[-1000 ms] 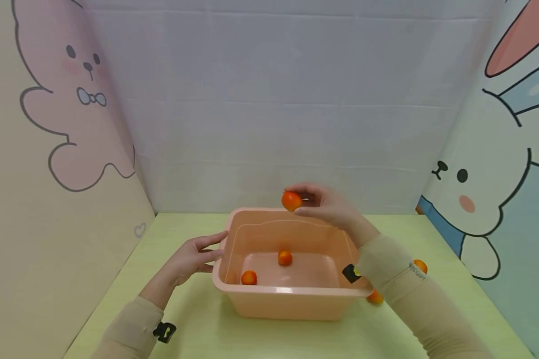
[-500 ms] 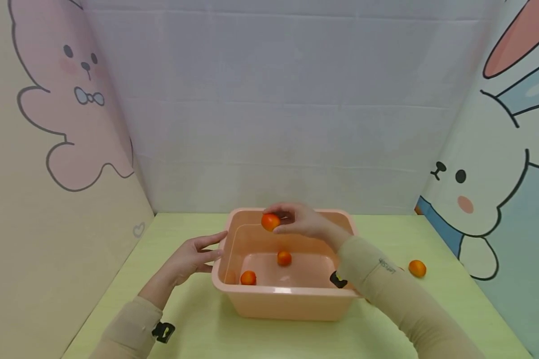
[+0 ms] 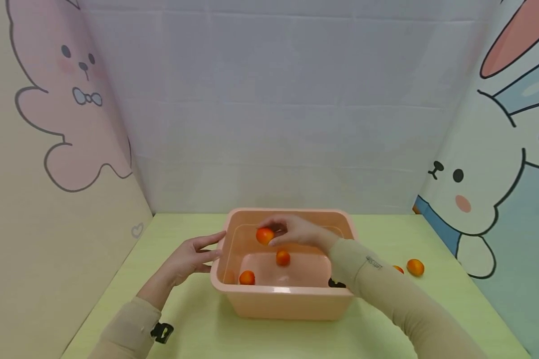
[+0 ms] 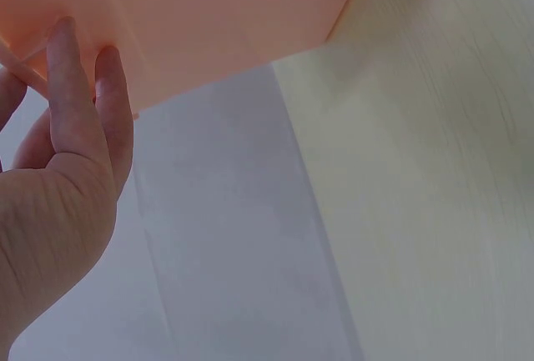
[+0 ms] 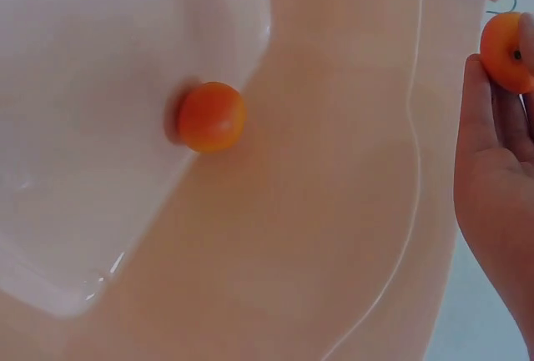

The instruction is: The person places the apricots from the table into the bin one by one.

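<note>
The held fruit (image 3: pixel 264 236), orange-red and round, is one of five such fruits in sight. With the tub as the dial and twelve at its far side, it hangs over the interior toward eleven o'clock, pinched between the thumb and fingers of the right hand (image 3: pixel 293 231), which reaches in from four o'clock. Whether the fruit is below rim height I cannot tell.

The one pink tub (image 3: pixel 292 305) stands upright with two fruits inside, apart from each other: a middle fruit (image 3: pixel 283 258) near the dial's centre and a corner fruit (image 3: pixel 247 277) toward eight o'clock. The left hand (image 3: pixel 190 258) is at nine o'clock, its fingers spread and their tips touching the tub's side at the rim.

Outside, toward three o'clock, two more fruits lie on the pale green table (image 3: pixel 197 324): an outer fruit (image 3: pixel 415 268) in full view and, just beside it, a half-hidden fruit (image 3: pixel 399 269) behind the right sleeve (image 3: pixel 386 289). The left sleeve (image 3: pixel 128 326) comes in from seven o'clock. Two black wrist devices show, one per arm: the left device (image 3: pixel 161 332) and the right device (image 3: pixel 337 283).

At twelve hangs one plain grey sheet (image 3: pixel 278 109). Two cartoon animals flank it, a pink bear (image 3: pixel 78 119) at ten and a white rabbit (image 3: pixel 485 199) at two.
</note>
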A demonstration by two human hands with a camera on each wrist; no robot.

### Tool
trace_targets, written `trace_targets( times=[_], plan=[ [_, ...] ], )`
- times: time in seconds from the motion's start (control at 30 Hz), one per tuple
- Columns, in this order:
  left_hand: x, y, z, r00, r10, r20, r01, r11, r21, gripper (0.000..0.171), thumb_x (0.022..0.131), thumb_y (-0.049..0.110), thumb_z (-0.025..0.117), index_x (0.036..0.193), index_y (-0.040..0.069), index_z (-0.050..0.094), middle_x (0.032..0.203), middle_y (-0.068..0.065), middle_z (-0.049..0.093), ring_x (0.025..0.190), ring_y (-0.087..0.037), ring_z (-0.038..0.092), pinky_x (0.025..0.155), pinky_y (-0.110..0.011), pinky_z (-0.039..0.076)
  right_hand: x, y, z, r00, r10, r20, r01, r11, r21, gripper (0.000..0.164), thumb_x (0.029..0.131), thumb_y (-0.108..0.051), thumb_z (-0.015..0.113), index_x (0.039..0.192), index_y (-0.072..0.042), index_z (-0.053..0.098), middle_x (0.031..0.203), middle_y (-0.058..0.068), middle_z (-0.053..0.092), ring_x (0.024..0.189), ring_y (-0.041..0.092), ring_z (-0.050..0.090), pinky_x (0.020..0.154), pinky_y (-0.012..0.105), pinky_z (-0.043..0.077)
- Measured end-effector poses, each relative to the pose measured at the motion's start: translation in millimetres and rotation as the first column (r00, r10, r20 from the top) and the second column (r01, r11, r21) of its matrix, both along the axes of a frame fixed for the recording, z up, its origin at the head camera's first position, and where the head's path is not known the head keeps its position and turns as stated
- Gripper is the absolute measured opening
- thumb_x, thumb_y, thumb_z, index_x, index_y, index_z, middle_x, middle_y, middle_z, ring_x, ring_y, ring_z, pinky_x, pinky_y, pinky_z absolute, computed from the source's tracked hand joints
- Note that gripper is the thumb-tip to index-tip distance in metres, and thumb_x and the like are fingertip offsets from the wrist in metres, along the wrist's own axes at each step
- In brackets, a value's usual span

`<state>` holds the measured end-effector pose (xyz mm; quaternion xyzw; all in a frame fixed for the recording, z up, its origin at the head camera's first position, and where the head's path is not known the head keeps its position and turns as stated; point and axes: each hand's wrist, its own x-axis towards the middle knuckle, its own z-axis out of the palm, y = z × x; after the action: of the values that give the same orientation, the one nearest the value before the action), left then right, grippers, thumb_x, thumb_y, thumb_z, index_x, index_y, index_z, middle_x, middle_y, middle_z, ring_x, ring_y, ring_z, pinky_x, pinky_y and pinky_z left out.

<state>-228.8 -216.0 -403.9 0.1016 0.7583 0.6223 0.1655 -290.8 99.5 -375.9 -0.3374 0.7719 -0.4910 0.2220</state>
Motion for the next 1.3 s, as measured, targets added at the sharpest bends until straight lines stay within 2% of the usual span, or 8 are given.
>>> trace_targets(
  times=[0.2,0.4,0.57,0.63,0.77,0.93,1.17,1.3],
  plan=[
    [0.1,0,1.2,1.0,0.01,-0.006,-0.01,1.0,-0.009,0.063,0.094,0.021,0.07,0.15,0.012,0.044,0.15,-0.021,0.042,0.118,-0.034,0.061,0.084,-0.048,0.057,-0.1,1,-3.8,1.0,0.003,0.031,-0.007,0.994,0.113,0.042,0.091,-0.007,0.071,0.132,-0.013,0.063,0.125,-0.001,0.061,0.115,0.019,0.054,0.098,0.031,0.049],
    [1.2,0,2.1,1.0,0.007,-0.003,-0.007,1.0,-0.006,0.063,0.094,0.02,0.07,0.15,0.011,0.044,0.151,-0.021,0.042,0.118,-0.035,0.06,0.084,-0.049,0.057,-1.8,1,-10.0,0.997,0.058,0.06,-0.064,0.993,0.101,0.044,0.09,0.006,0.066,0.132,-0.004,0.06,0.124,0.005,0.061,0.111,0.02,0.056,0.095,0.031,0.051],
    [1.3,-1,2.4,1.0,0.009,-0.003,-0.009,1.0,-0.006,0.063,0.093,0.02,0.071,0.15,0.011,0.044,0.15,-0.021,0.042,0.118,-0.035,0.06,0.084,-0.049,0.057,-1.6,3,-11.8,0.995,0.08,0.06,-0.086,0.99,0.11,0.043,0.088,0.007,0.066,0.13,0.0,0.061,0.122,0.006,0.063,0.107,0.018,0.059,0.095,0.029,0.051],
    [1.2,-1,2.0,1.0,0.007,-0.003,-0.007,1.0,-0.004,0.064,0.093,0.02,0.071,0.15,0.011,0.044,0.15,-0.021,0.042,0.118,-0.035,0.06,0.084,-0.049,0.057,-1.3,3,-11.8,0.994,0.079,0.078,-0.087,0.99,0.115,0.043,0.088,0.006,0.067,0.13,0.0,0.061,0.122,0.008,0.063,0.108,0.021,0.06,0.096,0.031,0.051],
    [1.4,-2,1.0,1.0,0.007,-0.002,-0.007,1.0,0.004,0.064,0.093,0.021,0.071,0.15,0.011,0.044,0.151,-0.021,0.042,0.118,-0.035,0.06,0.084,-0.048,0.057,-2.3,4,-11.9,0.991,0.081,0.102,-0.093,0.987,0.128,0.045,0.09,0.002,0.068,0.133,0.003,0.057,0.133,0.016,0.059,0.123,0.033,0.054,0.102,0.036,0.048],
    [1.5,-1,0.8,1.0,0.011,-0.003,-0.011,1.0,0.002,0.064,0.093,0.021,0.071,0.15,0.012,0.044,0.15,-0.021,0.042,0.117,-0.034,0.061,0.083,-0.048,0.057,-2.1,6,-7.2,0.993,0.069,0.092,-0.082,0.986,0.145,0.049,0.092,-0.004,0.068,0.139,0.0,0.053,0.14,0.011,0.055,0.135,0.037,0.043,0.106,0.037,0.044],
    [1.5,-1,0.7,1.0,0.012,-0.001,-0.012,1.0,0.002,0.062,0.094,0.02,0.07,0.15,0.012,0.044,0.15,-0.02,0.042,0.118,-0.034,0.061,0.084,-0.048,0.057,0.4,10,4.1,0.996,0.029,0.081,-0.037,0.994,0.105,0.05,0.093,-0.017,0.071,0.14,-0.011,0.056,0.136,-0.001,0.058,0.128,0.02,0.051,0.107,0.036,0.042],
    [1.5,-1,0.6,1.0,0.017,0.001,-0.017,1.0,0.002,0.062,0.094,0.019,0.07,0.15,0.012,0.045,0.15,-0.02,0.043,0.118,-0.034,0.061,0.083,-0.048,0.057,-1.8,18,16.5,0.999,0.007,0.053,-0.008,1.0,0.027,0.05,0.095,-0.018,0.069,0.142,-0.012,0.053,0.137,0.002,0.058,0.127,0.02,0.052,0.106,0.037,0.044]
  ],
)
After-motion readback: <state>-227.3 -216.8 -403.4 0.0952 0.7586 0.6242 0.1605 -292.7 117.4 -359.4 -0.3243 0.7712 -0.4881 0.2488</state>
